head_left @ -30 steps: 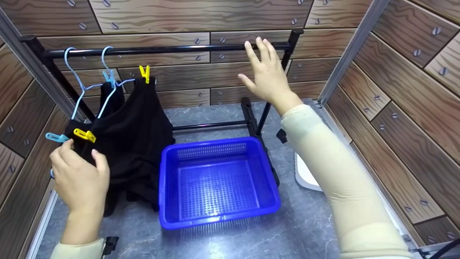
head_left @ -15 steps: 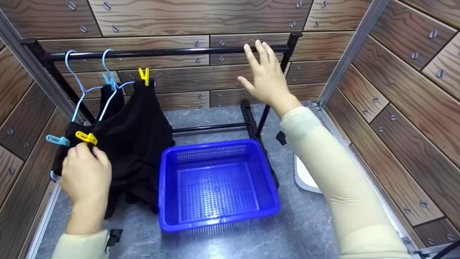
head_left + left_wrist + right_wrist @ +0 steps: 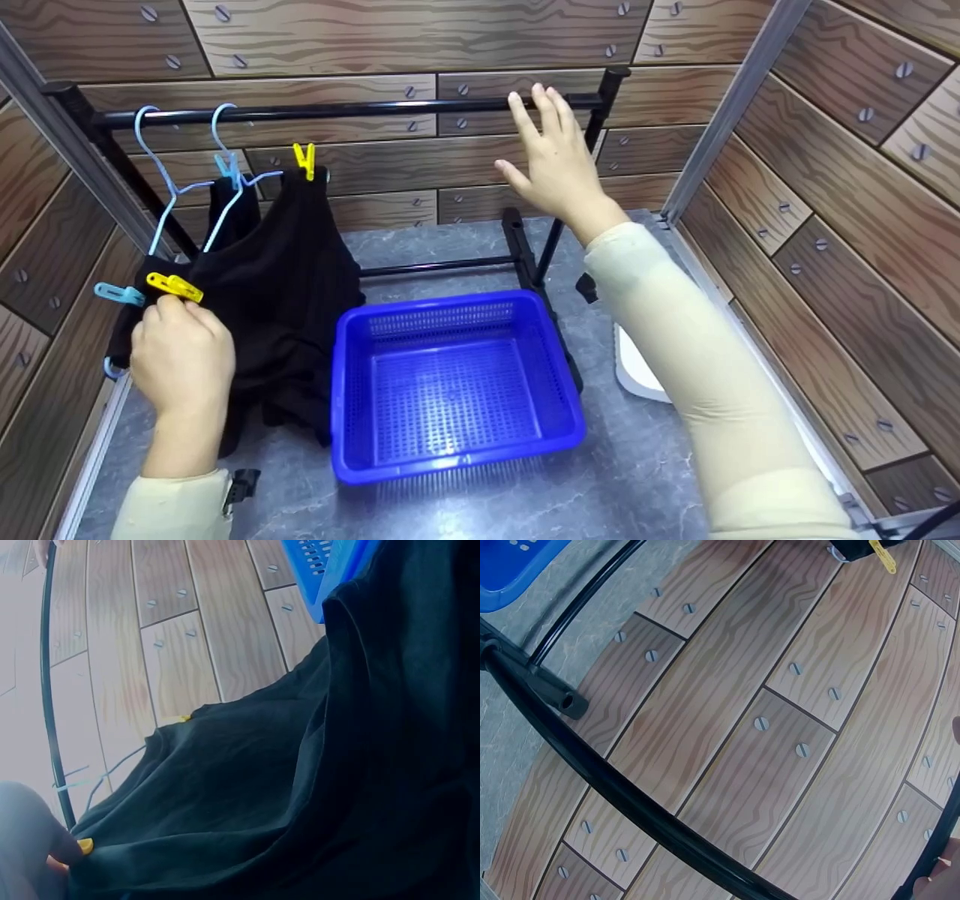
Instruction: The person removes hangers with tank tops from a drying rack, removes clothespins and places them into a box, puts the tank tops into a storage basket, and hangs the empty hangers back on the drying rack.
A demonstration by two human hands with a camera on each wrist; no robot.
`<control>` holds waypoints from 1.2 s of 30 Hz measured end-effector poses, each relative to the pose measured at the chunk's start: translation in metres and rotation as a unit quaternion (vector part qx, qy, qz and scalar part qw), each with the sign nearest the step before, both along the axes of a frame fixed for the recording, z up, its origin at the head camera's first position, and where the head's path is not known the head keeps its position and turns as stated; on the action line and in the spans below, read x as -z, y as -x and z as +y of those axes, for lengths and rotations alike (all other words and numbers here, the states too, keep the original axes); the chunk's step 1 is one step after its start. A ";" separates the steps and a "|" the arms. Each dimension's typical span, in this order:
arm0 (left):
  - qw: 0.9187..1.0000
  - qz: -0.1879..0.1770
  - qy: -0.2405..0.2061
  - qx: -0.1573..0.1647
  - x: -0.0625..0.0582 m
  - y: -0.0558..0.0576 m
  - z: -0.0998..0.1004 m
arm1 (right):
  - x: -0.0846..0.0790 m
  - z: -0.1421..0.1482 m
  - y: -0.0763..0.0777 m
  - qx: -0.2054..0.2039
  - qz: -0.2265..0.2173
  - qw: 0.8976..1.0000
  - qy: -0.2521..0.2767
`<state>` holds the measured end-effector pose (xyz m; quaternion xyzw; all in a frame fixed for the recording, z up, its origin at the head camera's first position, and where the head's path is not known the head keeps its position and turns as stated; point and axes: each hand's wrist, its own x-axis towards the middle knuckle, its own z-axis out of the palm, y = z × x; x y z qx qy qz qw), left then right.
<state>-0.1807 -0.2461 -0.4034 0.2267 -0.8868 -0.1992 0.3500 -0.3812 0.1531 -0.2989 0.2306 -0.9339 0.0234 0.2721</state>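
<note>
In the head view, my left hand (image 3: 184,352) pinches a black garment (image 3: 277,292) at its near top edge, just below a yellow clothespin (image 3: 175,286). The left wrist view shows the fingers (image 3: 30,832) on the dark cloth beside that yellow clip. Blue hangers (image 3: 220,217) carry the garment from the rack's rail (image 3: 337,111). A light-blue clothespin (image 3: 120,293) sits left of the hand, and another yellow one (image 3: 304,160) is on the far corner. My right hand (image 3: 559,161) has straight, spread fingers at the rail's right end; contact is hard to tell.
A blue perforated basket (image 3: 457,465) stands on the grey marbled floor (image 3: 600,480), right of the garment. Behind it are the rack's lower bar (image 3: 442,265) and foot. A white object (image 3: 637,367) lies partly behind the right sleeve. Wood-patterned walls (image 3: 847,225) enclose the area.
My left hand has moved slightly right, and its fingers have gone from loosely spread to closed on the garment's edge. The near yellow clothespin has shifted slightly. My right hand stays put.
</note>
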 end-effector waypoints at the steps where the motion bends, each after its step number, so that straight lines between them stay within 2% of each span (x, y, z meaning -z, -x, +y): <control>1: 1.000 0.004 0.000 0.003 0.000 0.001 0.000 | 0.000 0.000 0.000 0.000 0.002 1.000 0.001; 8: 0.999 0.041 0.013 0.020 0.000 0.005 0.001 | 0.002 0.000 0.000 0.003 -0.007 1.000 -0.001; 16: 0.996 0.082 0.033 0.006 0.002 0.008 0.000 | 0.003 0.000 0.000 0.001 -0.002 1.000 0.002; 22: 0.991 0.123 0.059 0.005 0.003 0.009 -0.001 | 0.003 0.000 0.000 0.002 0.000 1.000 -0.005; 36: 0.977 0.197 0.075 0.039 -0.008 0.008 0.006 | 0.001 -0.001 0.001 0.005 0.003 1.000 -0.001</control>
